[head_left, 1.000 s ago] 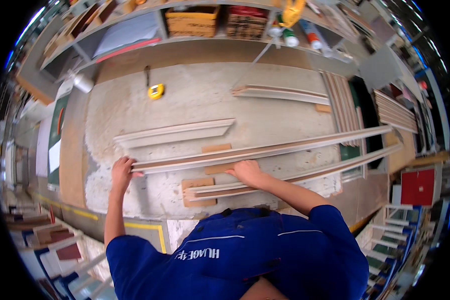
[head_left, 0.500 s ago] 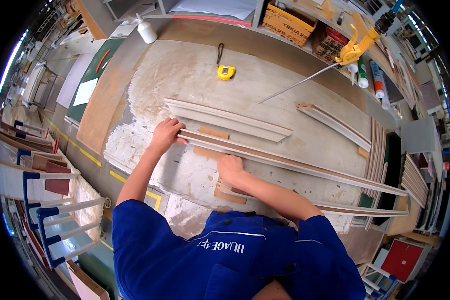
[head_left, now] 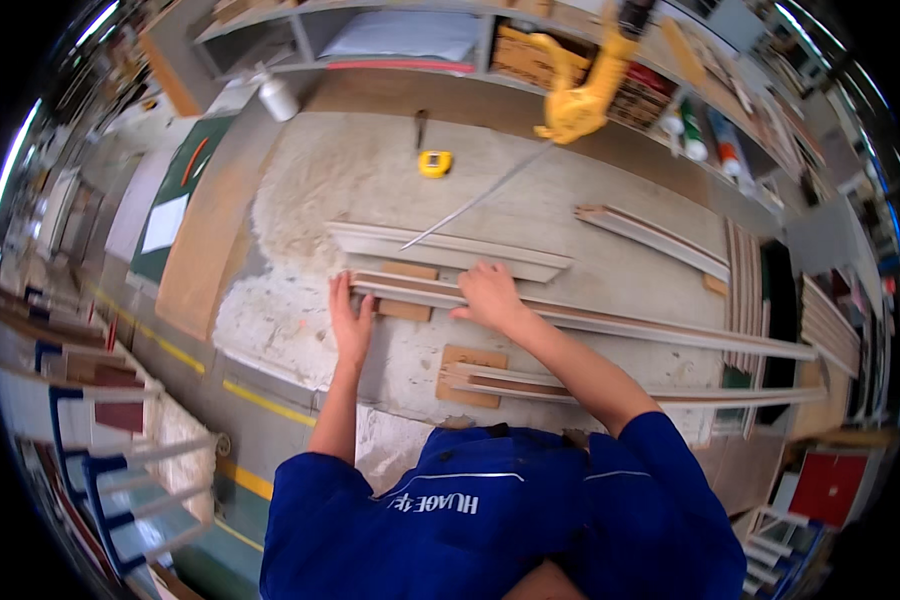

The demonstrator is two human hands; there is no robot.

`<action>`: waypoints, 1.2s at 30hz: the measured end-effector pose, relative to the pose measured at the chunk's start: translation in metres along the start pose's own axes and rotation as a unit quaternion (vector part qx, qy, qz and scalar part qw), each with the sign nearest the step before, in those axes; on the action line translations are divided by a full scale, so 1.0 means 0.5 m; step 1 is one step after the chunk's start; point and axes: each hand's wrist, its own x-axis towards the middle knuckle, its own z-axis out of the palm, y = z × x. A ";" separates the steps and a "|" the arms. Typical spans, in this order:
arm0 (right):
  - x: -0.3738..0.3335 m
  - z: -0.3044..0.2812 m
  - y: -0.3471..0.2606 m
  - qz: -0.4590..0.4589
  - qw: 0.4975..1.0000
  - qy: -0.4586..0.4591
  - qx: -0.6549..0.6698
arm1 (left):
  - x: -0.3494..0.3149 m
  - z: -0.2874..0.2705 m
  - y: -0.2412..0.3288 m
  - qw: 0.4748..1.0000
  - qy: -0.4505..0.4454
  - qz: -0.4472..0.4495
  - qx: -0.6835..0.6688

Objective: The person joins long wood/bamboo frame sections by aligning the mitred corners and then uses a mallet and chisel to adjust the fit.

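Moulding strip (head_left: 660,332), long and pale with a brown band, runs from centre-left of the frame toward the right, its left end over a wooden block (head_left: 405,311). Your left hand (head_left: 352,315) is at that end, thumb and fingers apart; grip cannot be confirmed. Your right hand (head_left: 492,297) lies across the strip mid-frame, fingers bent over it; whether they clamp cannot be told. Judged light, fairly stiff, liable to flex lengthwise; edges probably chip. Take both long edges, hands well apart, clear of the corners.
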 end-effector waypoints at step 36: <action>-0.255 0.007 0.224 0.090 0.995 -0.004 0.048 | -0.063 0.087 0.213 0.940 -0.190 -0.133 -0.251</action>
